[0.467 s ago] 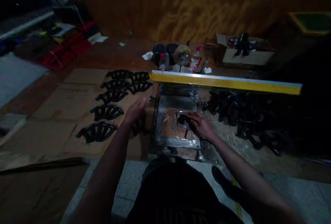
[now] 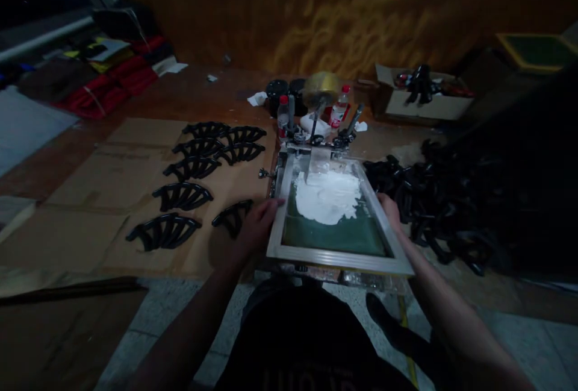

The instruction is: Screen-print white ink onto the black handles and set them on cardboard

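Note:
A silver-edged printing screen (image 2: 338,256) lies low over the work plate in front of me, its green mesh partly covered by thick white ink (image 2: 329,198). My left hand (image 2: 259,223) is closed at the screen's left rail. On the opposite rail, my right hand (image 2: 391,213) grips the right edge, its fingers partly hidden beneath. A pale flat blade (image 2: 320,161) stands in the ink near the far end, below the clamp assembly (image 2: 316,140). What lies under the screen is hidden. Beside my left hand, a black curved slotted piece (image 2: 232,216) rests on cardboard.
Several similar black pieces (image 2: 183,195) lie in rows on the cardboard (image 2: 85,183) at left. A heap of black parts (image 2: 442,204) is at right. Bottles (image 2: 338,108), dark jars (image 2: 276,97) and an open box (image 2: 419,106) stand behind.
The screen has swung down from its raised position over the plate. Both hands have moved to its sides. The black piece under my right hand is out of sight.

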A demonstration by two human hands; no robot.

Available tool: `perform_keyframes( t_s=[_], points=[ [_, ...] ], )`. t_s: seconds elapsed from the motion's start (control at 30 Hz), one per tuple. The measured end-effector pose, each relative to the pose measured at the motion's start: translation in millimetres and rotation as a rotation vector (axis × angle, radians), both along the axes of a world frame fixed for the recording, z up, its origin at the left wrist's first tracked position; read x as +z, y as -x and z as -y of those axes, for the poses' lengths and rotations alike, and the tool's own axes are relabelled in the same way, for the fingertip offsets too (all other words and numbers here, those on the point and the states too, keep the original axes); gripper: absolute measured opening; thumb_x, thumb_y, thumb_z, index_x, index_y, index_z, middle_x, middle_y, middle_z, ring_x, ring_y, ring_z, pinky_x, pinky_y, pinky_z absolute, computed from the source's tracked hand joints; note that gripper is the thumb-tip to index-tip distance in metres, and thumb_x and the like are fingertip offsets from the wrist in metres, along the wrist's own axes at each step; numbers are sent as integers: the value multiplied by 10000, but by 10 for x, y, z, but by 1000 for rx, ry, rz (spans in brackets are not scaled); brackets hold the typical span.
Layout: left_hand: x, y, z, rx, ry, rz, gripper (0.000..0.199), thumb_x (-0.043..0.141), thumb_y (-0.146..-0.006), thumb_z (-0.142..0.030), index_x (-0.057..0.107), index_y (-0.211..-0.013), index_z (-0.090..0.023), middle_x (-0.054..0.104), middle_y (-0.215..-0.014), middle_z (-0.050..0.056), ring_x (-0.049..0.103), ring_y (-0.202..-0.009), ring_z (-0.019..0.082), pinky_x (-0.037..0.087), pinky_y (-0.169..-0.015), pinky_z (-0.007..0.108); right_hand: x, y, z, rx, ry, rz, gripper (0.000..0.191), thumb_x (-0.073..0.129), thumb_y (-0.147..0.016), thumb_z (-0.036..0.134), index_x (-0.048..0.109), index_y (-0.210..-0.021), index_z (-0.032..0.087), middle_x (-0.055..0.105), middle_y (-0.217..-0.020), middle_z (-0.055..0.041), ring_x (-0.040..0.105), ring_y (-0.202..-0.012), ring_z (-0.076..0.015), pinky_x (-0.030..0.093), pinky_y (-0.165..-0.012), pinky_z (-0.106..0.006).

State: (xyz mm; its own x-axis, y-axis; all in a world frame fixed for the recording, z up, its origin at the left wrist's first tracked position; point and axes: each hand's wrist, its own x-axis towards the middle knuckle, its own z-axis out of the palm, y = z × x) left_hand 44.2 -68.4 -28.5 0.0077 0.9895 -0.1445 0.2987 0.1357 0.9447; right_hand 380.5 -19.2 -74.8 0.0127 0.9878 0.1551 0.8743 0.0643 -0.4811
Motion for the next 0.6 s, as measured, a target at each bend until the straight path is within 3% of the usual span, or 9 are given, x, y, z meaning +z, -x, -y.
perform_keyframes(
  t_s=[0.1,0.17,0.2,0.3,0.37,0.5,0.6],
  points=[
    [-430,-1,132,-39,177,-32,627,519,-874,-445,483,-1428,-155,739,-996,91,687,-868,248,550,-755,359,155,50,-289,-56,-163,52,399,562,-880,283,667,-1215,94,649,-1209,-185,616,-1109,-300,523,-927,-451],
    [-647,-27,122,-40,213,-72,666,533,-872,-401,415,-1480,-157,738,-982,90,693,-874,247,545,-778,354,248,355,-473,63,-197,130,637,685,-796,271,521,-1395,127,467,-1447,-193,470,-1300,-334,432,-1046,-481],
    [-731,-36,102,-40,210,-99,659,536,-873,-387,419,-1477,-153,738,-987,93,695,-883,248,541,-795,353,288,545,-536,144,-160,183,678,697,-787,265,484,-1418,138,438,-1472,-187,439,-1322,-333,414,-1059,-470],
    [-904,-31,39,-70,183,-147,625,525,-887,-382,448,-1454,-129,737,-1021,116,697,-906,254,536,-823,364,352,1016,-522,320,100,371,446,601,-853,217,565,-1293,157,608,-1265,-154,559,-1161,-284,463,-949,-368],
    [-974,-13,23,-90,183,-139,620,508,-901,-392,441,-1455,-122,731,-1060,130,697,-919,250,538,-832,368,342,1125,-341,390,245,448,292,527,-881,174,635,-1153,165,679,-1092,-122,620,-1014,-244,474,-846,-306],
    [-1038,-1,40,-85,180,-98,607,513,-904,-400,450,-1447,-134,714,-1138,133,693,-959,234,531,-876,357,293,943,65,690,246,480,284,490,-858,99,667,-1073,156,686,-1063,-117,615,-1003,-224,448,-801,-283],
    [-1023,-14,55,-65,175,-96,565,513,-902,-383,492,-1409,-135,716,-1135,126,689,-972,235,530,-875,353,274,824,111,822,248,417,273,547,-803,89,683,-1017,190,701,-1016,-70,616,-974,-205,435,-775,-265]
  ],
)
